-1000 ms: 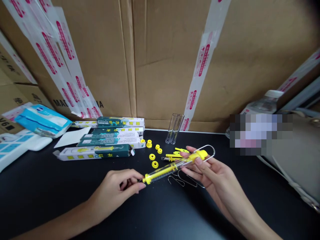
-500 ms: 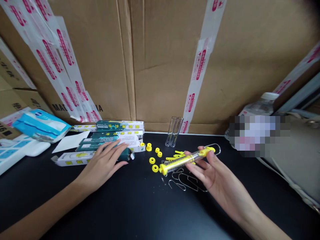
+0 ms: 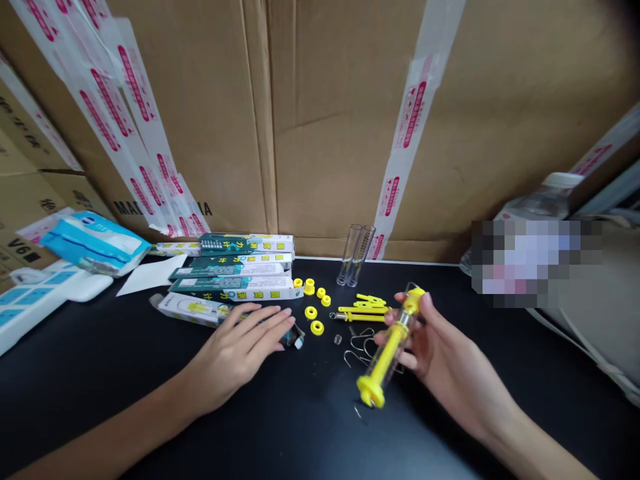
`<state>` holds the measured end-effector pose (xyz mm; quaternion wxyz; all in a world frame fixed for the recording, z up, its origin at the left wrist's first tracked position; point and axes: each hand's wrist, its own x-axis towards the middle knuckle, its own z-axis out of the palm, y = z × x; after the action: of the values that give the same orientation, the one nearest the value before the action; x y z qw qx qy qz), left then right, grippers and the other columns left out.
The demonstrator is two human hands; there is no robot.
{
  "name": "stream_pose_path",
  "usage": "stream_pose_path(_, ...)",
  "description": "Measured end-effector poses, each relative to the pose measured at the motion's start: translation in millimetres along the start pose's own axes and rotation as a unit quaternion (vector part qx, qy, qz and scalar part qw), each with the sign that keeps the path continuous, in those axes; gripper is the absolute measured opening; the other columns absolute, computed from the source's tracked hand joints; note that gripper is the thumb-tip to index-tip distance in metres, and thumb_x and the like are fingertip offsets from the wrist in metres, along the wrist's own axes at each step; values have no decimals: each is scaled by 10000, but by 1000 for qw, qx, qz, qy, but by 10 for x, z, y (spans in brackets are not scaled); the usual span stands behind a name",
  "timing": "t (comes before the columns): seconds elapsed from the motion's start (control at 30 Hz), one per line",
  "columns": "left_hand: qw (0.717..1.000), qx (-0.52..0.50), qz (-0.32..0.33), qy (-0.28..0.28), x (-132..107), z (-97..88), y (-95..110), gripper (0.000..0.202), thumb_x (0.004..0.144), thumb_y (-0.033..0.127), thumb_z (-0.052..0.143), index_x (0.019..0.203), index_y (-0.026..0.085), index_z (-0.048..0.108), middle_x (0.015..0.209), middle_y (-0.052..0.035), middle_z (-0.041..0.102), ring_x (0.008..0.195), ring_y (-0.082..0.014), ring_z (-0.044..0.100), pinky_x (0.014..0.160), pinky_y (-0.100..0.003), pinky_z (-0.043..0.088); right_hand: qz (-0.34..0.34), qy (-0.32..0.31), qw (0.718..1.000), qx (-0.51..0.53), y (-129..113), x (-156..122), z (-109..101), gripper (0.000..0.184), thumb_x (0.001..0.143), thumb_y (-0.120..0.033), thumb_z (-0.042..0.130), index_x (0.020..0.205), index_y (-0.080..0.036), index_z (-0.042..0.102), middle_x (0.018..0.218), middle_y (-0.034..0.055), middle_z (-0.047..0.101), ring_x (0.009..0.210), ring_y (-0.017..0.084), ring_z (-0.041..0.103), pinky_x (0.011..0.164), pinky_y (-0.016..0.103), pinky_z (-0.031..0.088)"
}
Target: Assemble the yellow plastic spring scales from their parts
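My right hand (image 3: 440, 353) is closed around a spring scale (image 3: 387, 360), a clear tube with yellow parts inside. Its yellow end cap points down toward me, and the upper end lies between thumb and fingers. My left hand (image 3: 245, 350) rests over a slim printed box (image 3: 187, 310), fingers across its top, covering much of it. Between the hands are yellow rings and caps (image 3: 317, 327), a small spring (image 3: 338, 339) and wire hooks (image 3: 354, 359). Yellow rods (image 3: 363, 310) lie just behind the scale.
Several more printed boxes (image 3: 235, 287) lie behind my left hand, beside a white paper (image 3: 153, 275). Two clear tubes (image 3: 353, 257) stand near the cardboard wall (image 3: 330, 133). Wet wipes (image 3: 95, 243) and a power strip (image 3: 35, 300) are left; a bottle (image 3: 540, 200) is right.
The spring scale has swung from nearly level to steeply slanted, its capped end now nearer me. My left hand has slid the box to the right and toward me. The view has shifted slightly.
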<state>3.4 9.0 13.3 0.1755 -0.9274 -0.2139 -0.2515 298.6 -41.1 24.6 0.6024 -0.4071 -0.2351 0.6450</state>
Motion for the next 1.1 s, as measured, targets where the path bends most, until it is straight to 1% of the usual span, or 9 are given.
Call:
stream_pose_path(0.1, 999, -41, -14, -25, 27, -8, 75, 377, 984, 193, 583, 1347, 94, 551, 1277, -128, 691, 1190, -260, 636, 980, -409, 496, -4, -3, 998, -63, 69, -54, 47, 372, 803, -510, 767, 997, -217, 646, 790, 29, 729, 643, 211, 754, 477, 227, 606)
stream_pose_path(0.2, 995, -84, -46, -37, 21, -2, 88, 427, 975, 294, 602, 1362, 124, 542, 1276, -131, 684, 1162, -258, 637, 978, -417, 509, -12, -29, 997, -77, 159, -136, 121, 330, 840, -491, 743, 998, -224, 629, 890, 56, 753, 769, 236, 766, 610, 323, 655)
stream_pose_path(0.33, 987, -142, -72, 19, -18, 0, 67, 298, 962, 220, 624, 1257, 179, 624, 1162, -88, 727, 1051, -228, 653, 917, -387, 510, -18, -79, 992, -98, 185, -218, 164, 262, 827, -405, 783, 985, -237, 657, 1021, 67, 748, 951, 241, 735, 773, 418, 650)
stream_pose_path(0.43, 982, -142, -106, 58, -34, -18, 54, 252, 943, 172, 648, 1192, 203, 655, 1105, -55, 744, 1020, -217, 655, 912, -378, 485, -29, -137, 971, -192, 105, -202, 98, 223, 759, -302, 843, 917, -229, 703, 1025, 52, 722, 935, 229, 719, 736, 371, 650)
stream_pose_path(0.5, 979, -132, -137, 71, -31, -35, 47, 267, 936, 194, 663, 1201, 213, 653, 1069, -45, 749, 999, -214, 660, 902, -370, 483, -65, -181, 936, -295, 43, -160, 32, 187, 753, -284, 841, 884, -231, 719, 968, 37, 718, 760, 181, 707, 646, 312, 631)
stream_pose_path(0.6, 978, -134, -138, 81, -26, -49, 45, 282, 926, 202, 678, 1206, 226, 654, 1049, -32, 755, 978, -207, 665, 885, -359, 481, -180, -210, 830, -484, 4, -100, -44, 104, 812, -278, 791, 888, -236, 736, 895, 39, 735, 700, 173, 683, 651, 286, 576)
stream_pose_path(0.7, 982, -130, -122, 64, -38, -35, 56, 276, 919, 196, 690, 1187, 255, 672, 1117, -29, 743, 1038, -218, 654, 918, -377, 462, -262, -236, 738, -575, 44, -84, -67, 84, 862, -273, 736, 939, -241, 740, 852, 49, 739, 736, 197, 674, 658, 296, 548)
stream_pose_path(0.9, 988, -108, -100, 36, -42, -19, 31, 255, 963, 260, 634, 1216, 246, 659, 1193, -60, 713, 1073, -226, 644, 936, -383, 445, -327, -266, 695, -583, 131, -116, -64, 137, 885, -241, 693, 1014, -250, 741, 860, 57, 747, 736, 208, 673, 679, 324, 556)
stream_pose_path(1.1, 987, -119, -106, 37, 82, -126, -10, 341, 949, 330, 644, 1234, 149, 592, 1098, -76, 736, 989, -205, 666, 913, -343, 445, -357, -283, 599, -658, 115, -99, -78, 150, 922, -224, 642, 1066, -240, 682, 1038, 80, 743, 930, 254, 658, 855, 426, 512)
